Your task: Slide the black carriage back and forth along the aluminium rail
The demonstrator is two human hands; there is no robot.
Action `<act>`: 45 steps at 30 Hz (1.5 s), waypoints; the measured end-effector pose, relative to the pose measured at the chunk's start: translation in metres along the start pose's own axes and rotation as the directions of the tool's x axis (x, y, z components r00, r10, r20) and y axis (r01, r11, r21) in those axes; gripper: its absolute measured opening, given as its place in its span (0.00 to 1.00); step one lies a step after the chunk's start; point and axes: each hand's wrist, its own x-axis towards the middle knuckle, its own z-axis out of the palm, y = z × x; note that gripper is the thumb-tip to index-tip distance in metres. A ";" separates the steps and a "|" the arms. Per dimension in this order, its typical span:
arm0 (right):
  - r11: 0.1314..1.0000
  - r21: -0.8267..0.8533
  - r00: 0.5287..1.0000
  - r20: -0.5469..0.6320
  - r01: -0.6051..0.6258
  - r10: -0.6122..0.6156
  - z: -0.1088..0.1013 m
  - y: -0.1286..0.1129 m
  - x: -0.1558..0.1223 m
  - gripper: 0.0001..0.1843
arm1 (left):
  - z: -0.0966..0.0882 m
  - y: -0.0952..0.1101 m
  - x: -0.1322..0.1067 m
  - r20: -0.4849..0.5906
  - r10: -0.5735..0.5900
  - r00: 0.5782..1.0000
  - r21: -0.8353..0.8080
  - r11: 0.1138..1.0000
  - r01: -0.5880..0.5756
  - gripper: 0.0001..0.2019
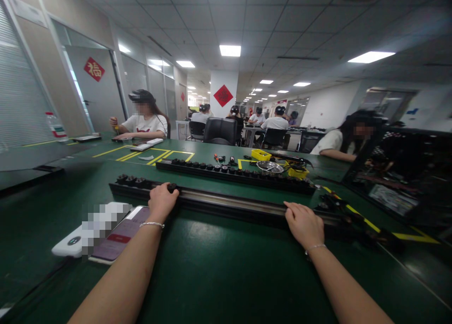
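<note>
The long, narrow black rail with a shiny grey inner strip (229, 202) lay across the green tabletop (226, 272). From leftmost, I saw knobbly black pieces (131, 180) in it, my left hand (162, 200) closed on a small round black part (172, 187), and my right hand (305, 224) touching the rail, fingers bent; whether gripping, I couldn't tell.
</note>
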 end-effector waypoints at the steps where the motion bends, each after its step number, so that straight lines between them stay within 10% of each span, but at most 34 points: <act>1: 1.000 -0.001 1.000 -0.001 0.000 0.000 0.000 0.000 0.000 0.25 | 0.000 0.000 0.000 0.007 0.003 1.000 0.013 1.000 -0.003 0.22; 45: 1.000 -0.005 1.000 0.010 -0.004 0.004 -0.002 -0.001 0.000 0.25 | 0.005 0.002 -0.009 0.019 -0.003 1.000 -0.051 0.999 0.004 0.27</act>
